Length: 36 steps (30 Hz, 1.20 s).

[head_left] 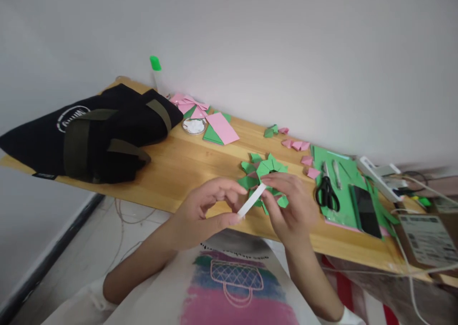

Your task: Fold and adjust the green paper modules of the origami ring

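Just beyond my 2 hands lies the green and pink folded-paper ring (pixel 265 166). My left hand (pixel 202 213) and right hand (pixel 295 208) pinch 1 narrow white strip (pixel 251 201) near opposite ends; such thinness calls for light fingers.

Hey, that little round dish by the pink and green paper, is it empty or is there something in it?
Not empty: white bits show inside the round dish, covering most of it.

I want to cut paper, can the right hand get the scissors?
Probably yes: the scissors lie close beside the right hand, nothing covering them. It would just have to let go of the white strip.
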Each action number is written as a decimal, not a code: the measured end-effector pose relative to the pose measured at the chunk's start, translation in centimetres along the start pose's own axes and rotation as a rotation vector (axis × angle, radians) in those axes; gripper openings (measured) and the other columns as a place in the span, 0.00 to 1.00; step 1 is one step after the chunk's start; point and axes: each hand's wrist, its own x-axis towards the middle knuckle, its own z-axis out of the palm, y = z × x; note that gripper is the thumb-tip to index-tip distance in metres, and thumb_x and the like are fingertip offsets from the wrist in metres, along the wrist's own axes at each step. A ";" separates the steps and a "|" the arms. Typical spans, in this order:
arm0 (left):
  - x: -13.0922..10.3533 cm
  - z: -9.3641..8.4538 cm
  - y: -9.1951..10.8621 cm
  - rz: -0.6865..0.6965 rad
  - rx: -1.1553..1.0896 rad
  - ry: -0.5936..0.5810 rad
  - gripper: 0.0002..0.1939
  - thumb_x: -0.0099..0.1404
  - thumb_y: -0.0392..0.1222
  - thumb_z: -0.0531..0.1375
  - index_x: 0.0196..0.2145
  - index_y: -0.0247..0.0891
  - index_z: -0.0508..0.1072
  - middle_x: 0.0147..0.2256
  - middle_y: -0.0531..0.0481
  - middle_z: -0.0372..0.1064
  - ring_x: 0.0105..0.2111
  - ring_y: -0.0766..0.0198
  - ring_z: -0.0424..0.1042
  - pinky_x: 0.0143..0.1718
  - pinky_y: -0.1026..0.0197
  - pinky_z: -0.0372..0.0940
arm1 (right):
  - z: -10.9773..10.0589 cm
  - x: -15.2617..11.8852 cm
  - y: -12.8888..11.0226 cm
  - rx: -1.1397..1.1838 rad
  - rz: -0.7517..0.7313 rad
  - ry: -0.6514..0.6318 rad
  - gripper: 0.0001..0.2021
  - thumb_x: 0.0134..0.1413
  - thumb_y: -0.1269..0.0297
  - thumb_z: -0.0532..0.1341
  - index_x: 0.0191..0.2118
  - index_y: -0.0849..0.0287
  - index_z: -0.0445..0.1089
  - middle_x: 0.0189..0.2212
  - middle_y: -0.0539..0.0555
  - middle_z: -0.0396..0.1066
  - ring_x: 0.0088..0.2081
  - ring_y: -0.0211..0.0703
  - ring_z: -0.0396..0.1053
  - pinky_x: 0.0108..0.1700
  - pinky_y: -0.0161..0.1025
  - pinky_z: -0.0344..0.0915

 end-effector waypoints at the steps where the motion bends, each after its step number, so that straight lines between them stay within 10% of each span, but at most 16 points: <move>1: -0.2 0.2 0.2 0.009 0.002 -0.024 0.19 0.64 0.31 0.64 0.52 0.42 0.70 0.34 0.54 0.73 0.35 0.68 0.74 0.39 0.66 0.69 | -0.2 -0.2 -0.1 -0.005 -0.004 -0.003 0.12 0.59 0.76 0.63 0.46 0.56 0.69 0.38 0.55 0.77 0.41 0.44 0.75 0.42 0.44 0.72; 17: 0.0 1.7 2.1 -0.117 0.308 -0.175 0.16 0.64 0.27 0.57 0.46 0.43 0.66 0.37 0.57 0.75 0.38 0.69 0.77 0.39 0.69 0.69 | -2.2 -1.4 -1.7 -0.111 -0.066 0.037 0.13 0.54 0.79 0.66 0.44 0.58 0.73 0.37 0.55 0.76 0.40 0.44 0.75 0.40 0.42 0.71; 29: 0.3 1.5 0.7 0.172 0.493 0.007 0.06 0.66 0.32 0.62 0.36 0.43 0.71 0.37 0.53 0.75 0.40 0.62 0.73 0.45 0.58 0.67 | -1.8 -2.7 -0.5 0.002 0.216 0.030 0.11 0.55 0.76 0.66 0.41 0.52 0.73 0.34 0.51 0.76 0.36 0.43 0.74 0.39 0.43 0.70; 36: 0.8 1.6 1.3 -0.089 0.387 -0.138 0.30 0.69 0.35 0.57 0.66 0.46 0.55 0.31 0.55 0.71 0.30 0.66 0.71 0.30 0.64 0.64 | -3.2 -1.5 -0.6 0.337 0.396 -0.271 0.21 0.59 0.71 0.63 0.57 0.54 0.67 0.42 0.53 0.74 0.42 0.40 0.71 0.44 0.39 0.71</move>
